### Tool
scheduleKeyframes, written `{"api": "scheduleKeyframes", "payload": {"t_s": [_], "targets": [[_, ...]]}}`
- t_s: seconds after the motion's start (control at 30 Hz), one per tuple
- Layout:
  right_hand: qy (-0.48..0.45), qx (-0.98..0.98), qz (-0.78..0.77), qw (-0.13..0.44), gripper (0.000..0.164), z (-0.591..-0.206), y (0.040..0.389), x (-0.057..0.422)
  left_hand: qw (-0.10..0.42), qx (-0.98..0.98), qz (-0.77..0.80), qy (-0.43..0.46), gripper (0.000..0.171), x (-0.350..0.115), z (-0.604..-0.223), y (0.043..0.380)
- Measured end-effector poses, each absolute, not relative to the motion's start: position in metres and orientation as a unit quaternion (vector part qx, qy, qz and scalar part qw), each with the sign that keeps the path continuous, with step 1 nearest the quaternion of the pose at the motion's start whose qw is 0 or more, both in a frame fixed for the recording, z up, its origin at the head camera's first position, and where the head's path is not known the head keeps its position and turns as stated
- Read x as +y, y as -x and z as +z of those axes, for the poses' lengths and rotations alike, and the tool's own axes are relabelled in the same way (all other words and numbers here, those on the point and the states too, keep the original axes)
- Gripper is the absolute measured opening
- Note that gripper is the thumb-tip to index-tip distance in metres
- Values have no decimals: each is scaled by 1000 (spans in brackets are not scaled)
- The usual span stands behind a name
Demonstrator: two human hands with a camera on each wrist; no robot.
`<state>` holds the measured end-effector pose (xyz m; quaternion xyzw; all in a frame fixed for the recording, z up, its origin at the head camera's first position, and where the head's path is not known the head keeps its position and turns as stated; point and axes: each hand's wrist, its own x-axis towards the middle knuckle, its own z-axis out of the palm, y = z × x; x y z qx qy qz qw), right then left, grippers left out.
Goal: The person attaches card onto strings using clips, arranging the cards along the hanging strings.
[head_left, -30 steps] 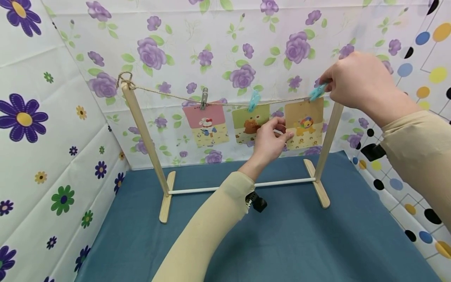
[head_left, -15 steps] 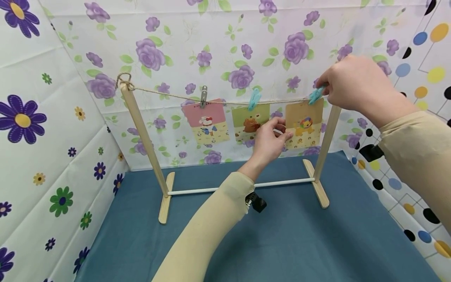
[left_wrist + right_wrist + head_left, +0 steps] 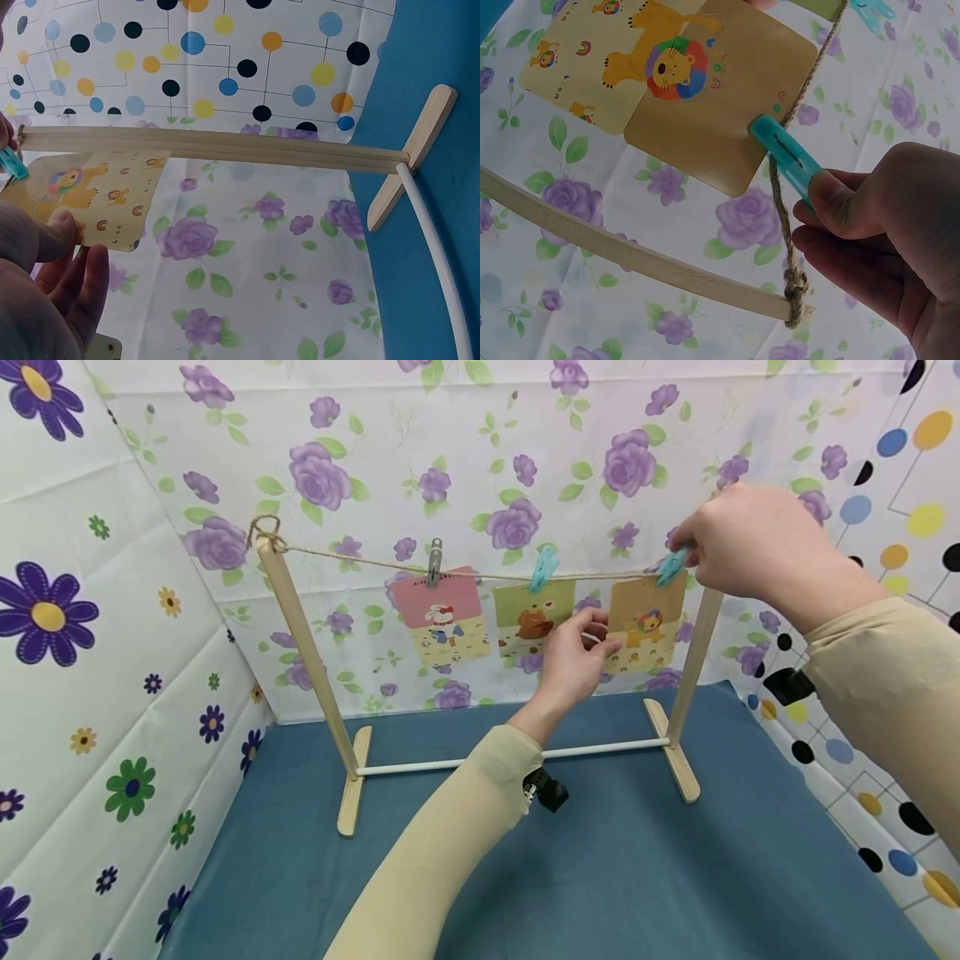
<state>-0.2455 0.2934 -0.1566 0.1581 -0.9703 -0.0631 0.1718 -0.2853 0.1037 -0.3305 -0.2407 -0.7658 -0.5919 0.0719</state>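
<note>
A tan card with a lion picture hangs at the right end of the twine. My left hand pinches the card's left edge between thumb and fingers, plain in the left wrist view too. With thumb and fingers, my right hand grips a blue clothespin; its tip sits on the card's upper corner, against the twine. To the left hang a green bear card under another blue clothespin and a pink rabbit card under a grey clothespin.
The twine is tied to two wooden posts on flat feet. A white rod joins the posts low down. Blue cloth covers the table. Patterned sheets enclose the back and sides.
My right hand has come slightly down and left with the clothespin. The lion card tilts a little more, and the pink card has swung slightly. My left hand stays nearly still.
</note>
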Motion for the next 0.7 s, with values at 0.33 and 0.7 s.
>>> {"api": "scheduleKeyframes", "payload": {"t_s": [0.33,0.7], "targets": [[-172,-969,-78,157,25,-157,248,294,67,-767,-591,241,27,104,-332,286],[-188,-967,-92,149,23,-155,248,293,66,-770,-586,241,24,106,-334,286]]}}
